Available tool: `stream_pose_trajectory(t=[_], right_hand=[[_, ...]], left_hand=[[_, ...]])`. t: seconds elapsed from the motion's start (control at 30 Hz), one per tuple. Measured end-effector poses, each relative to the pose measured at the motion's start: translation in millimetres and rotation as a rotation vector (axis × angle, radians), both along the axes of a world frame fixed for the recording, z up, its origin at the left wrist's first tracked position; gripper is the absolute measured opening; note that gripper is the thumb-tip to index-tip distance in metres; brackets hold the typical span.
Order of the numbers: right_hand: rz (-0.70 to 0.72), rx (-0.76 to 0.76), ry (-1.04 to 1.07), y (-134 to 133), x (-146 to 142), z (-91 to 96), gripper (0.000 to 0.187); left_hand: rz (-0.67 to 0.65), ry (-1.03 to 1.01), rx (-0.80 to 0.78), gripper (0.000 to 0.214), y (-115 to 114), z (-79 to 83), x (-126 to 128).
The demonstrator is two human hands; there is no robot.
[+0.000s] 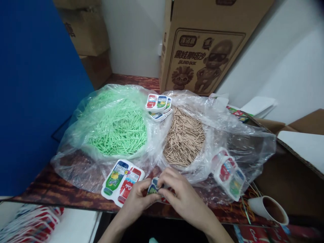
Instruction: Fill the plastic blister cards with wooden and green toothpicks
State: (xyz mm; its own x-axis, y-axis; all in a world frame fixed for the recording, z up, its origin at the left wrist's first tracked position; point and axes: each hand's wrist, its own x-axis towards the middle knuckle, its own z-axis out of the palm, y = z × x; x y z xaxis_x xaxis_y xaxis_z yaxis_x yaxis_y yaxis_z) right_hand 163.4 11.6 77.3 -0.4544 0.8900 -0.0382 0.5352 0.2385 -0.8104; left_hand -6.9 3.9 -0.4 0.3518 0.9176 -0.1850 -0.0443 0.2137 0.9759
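Note:
At the table's front edge, my left hand [138,196] and my right hand [180,190] meet over a small printed packet [152,186]. My left fingers pinch its left side, while the right thumb and fingertips press on its right side. Much of the packet is hidden by the fingers; blue, green and white print shows. To the left of my hands lies a white packet [123,182] with a green Sprite bottle and a red Cola bottle printed on it. Beyond are thin green sticks [118,125] and brown sticks [184,136], piled in clear plastic bags.
More printed packets [157,104] lie between the bags, and others [230,173] rest on plastic at right. A paper cup [268,210] tilts near the right front. A brown carton [202,47] stands behind; a blue panel [37,94] bounds the left. Stacked packets [30,224] sit lower left.

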Motion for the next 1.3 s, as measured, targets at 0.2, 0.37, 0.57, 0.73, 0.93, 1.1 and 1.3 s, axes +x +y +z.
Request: stream_pose_trajectory(t=[0.2, 0.37, 0.57, 0.73, 0.93, 1.1, 1.3], right_hand=[[-0.102, 0.057, -0.102, -3, 7, -4.8, 0.011], [-0.092, 0.117, -0.132, -9, 10, -21.7, 0.02], [-0.24, 0.21, -0.119, -12, 11, -39.5, 0.031], [-0.291, 0.19, 0.006, -13, 14, -41.7, 0.023], [-0.375, 0.138, 0.062, -16, 10, -45.5, 0.026], [-0.291, 0.001, 0.081, -15, 10, -36.0, 0.018], [-0.262, 0.08, -0.047, -10, 10, -39.5, 0.027]], left_hand=[[0.049, -0.092, -0.213, 0.03, 0, 5.4, -15], [-0.135, -0.168, -0.335, 0.04, -4, 2.5, -17], [0.059, 0.03, -0.208, 0.039, -5, -0.5, 5], [0.073, 0.062, -0.186, 0.041, -2, 9.1, 9], [0.149, 0.069, -0.085, 0.023, -4, -1.6, 15], [0.181, 0.193, 0.07, 0.021, -3, -12.8, 11], [0.18, 0.142, -0.003, 0.022, -6, -3.9, 10]])
